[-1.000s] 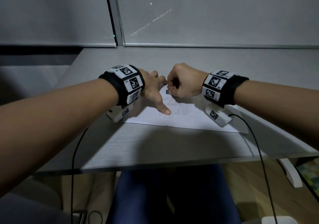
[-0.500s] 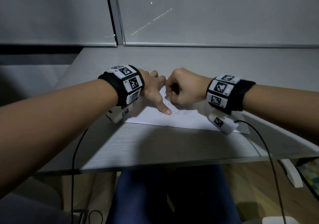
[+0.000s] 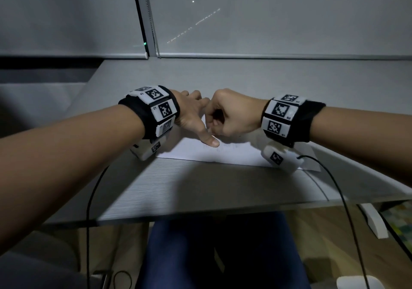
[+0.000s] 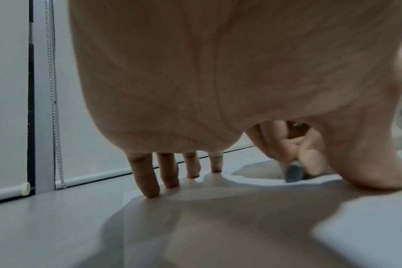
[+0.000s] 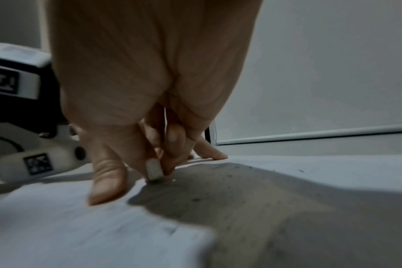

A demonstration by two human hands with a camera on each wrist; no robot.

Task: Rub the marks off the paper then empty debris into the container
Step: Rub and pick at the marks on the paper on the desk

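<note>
A white sheet of paper [image 3: 234, 152] with faint pencil marks lies on the grey desk [image 3: 200, 188]. My left hand [image 3: 194, 119] presses it flat, fingers [image 4: 149, 183] spread and straight, thumb stretched toward me. My right hand [image 3: 227, 115] is curled beside it and pinches a small grey-white eraser [image 5: 153, 169], whose tip touches the paper. The eraser [image 4: 294, 172] also shows in the left wrist view, under the right fingers. Dark eraser crumbs [image 5: 230, 185] are scattered on the paper to the right of the eraser.
The desk runs back to a window with roller blinds [image 3: 267, 17] and a bead chain [image 4: 54, 108]. Black cables [image 3: 347, 210] hang from both wrist cameras over the desk's front edge. No container shows in any view.
My right hand has slid toward me and slightly right with the eraser, wrist dropping lower over the paper. The left hand stays pressing in place.
</note>
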